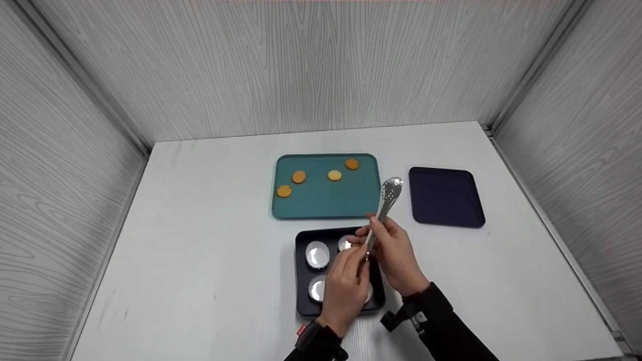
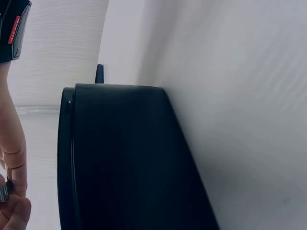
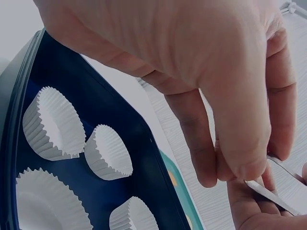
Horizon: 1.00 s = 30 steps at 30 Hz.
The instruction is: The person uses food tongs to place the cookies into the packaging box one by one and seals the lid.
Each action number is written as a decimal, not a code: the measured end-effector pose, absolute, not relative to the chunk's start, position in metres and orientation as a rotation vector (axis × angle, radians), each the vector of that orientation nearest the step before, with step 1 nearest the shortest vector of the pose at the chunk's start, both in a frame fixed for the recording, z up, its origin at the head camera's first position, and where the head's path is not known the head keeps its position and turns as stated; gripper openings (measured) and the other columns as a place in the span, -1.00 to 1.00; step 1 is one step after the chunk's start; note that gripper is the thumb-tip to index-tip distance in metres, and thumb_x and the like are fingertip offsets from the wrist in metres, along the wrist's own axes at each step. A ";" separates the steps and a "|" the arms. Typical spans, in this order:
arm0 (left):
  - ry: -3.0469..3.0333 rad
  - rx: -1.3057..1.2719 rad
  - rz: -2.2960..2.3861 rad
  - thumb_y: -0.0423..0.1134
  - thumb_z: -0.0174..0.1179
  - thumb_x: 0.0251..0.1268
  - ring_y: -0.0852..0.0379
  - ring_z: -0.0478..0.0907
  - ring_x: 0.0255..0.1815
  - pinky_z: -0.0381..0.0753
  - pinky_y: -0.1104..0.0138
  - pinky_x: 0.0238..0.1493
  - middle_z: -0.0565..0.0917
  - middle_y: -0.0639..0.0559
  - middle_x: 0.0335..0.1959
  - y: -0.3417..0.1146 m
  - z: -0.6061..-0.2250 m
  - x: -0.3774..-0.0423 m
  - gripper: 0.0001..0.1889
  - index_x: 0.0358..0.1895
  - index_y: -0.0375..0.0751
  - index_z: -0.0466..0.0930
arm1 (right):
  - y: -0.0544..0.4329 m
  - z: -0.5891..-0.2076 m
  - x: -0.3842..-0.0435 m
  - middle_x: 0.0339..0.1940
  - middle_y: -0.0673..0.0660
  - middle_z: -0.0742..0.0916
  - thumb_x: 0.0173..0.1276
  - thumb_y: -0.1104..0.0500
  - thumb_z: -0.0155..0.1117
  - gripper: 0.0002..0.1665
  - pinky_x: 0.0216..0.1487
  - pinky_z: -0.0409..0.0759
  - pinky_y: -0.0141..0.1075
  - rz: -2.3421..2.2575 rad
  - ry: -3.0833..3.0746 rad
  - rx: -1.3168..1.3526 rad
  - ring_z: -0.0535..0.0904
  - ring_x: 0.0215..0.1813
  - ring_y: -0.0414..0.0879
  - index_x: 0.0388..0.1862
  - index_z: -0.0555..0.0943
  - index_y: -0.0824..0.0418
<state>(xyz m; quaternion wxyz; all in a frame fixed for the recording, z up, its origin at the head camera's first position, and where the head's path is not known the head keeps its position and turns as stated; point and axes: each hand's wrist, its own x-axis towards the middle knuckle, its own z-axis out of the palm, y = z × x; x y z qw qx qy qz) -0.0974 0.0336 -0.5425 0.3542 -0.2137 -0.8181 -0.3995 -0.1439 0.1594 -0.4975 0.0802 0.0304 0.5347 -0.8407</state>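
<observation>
Metal tongs (image 1: 390,193) with a perforated, spoon-like head slant up and away over the dark deep tray (image 1: 301,301). My left hand (image 1: 345,288) pinches their near end. Higher up, my right hand (image 1: 398,258) holds the arms of the tongs between thumb and fingers. The right wrist view shows both hands meeting at the thin metal arms (image 3: 271,195). Inside the deep tray stand several white fluted paper cups (image 1: 317,254), partly covered by the hands in the head view. In the left wrist view, the tray's outer wall (image 2: 124,158) fills the middle.
Behind the deep tray lies a teal tray (image 1: 321,208) bearing several small round biscuits (image 1: 299,177), orange-brown and yellow. A flat dark purple tray (image 1: 446,196) is on the right. Grey wood-grain panels (image 1: 301,65) enclose the white table (image 1: 200,225) at the back and sides.
</observation>
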 end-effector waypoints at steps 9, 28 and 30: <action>-2.110 -0.560 -1.030 -0.46 0.38 0.26 0.02 0.65 0.08 0.60 0.36 0.14 0.69 -0.12 0.04 0.034 -0.545 -0.095 -0.60 0.18 -0.38 0.64 | 0.159 -0.495 -0.145 -0.07 0.27 0.66 0.63 0.12 0.12 -0.48 0.08 0.69 -0.15 -2.532 1.622 0.039 0.72 -0.10 0.03 0.45 0.34 0.26; -2.207 -0.606 -1.052 -0.35 0.32 0.32 0.05 0.63 0.13 0.60 0.28 0.18 0.71 0.00 0.11 0.022 -0.538 -0.093 -0.56 0.27 -0.26 0.60 | 0.160 -0.491 -0.149 -0.03 0.36 0.66 0.56 0.15 0.23 -0.48 -0.10 0.68 -0.26 -2.524 1.684 0.067 0.71 -0.19 0.01 0.42 0.39 0.23; -2.206 -0.604 -1.037 -0.34 0.32 0.31 0.03 0.62 0.14 0.58 0.26 0.21 0.71 0.00 0.10 0.019 -0.538 -0.093 -0.55 0.27 -0.25 0.60 | 0.161 -0.491 -0.150 -0.04 0.33 0.67 0.57 0.15 0.22 -0.48 -0.13 0.67 -0.27 -2.513 1.703 0.065 0.71 -0.20 0.00 0.42 0.39 0.22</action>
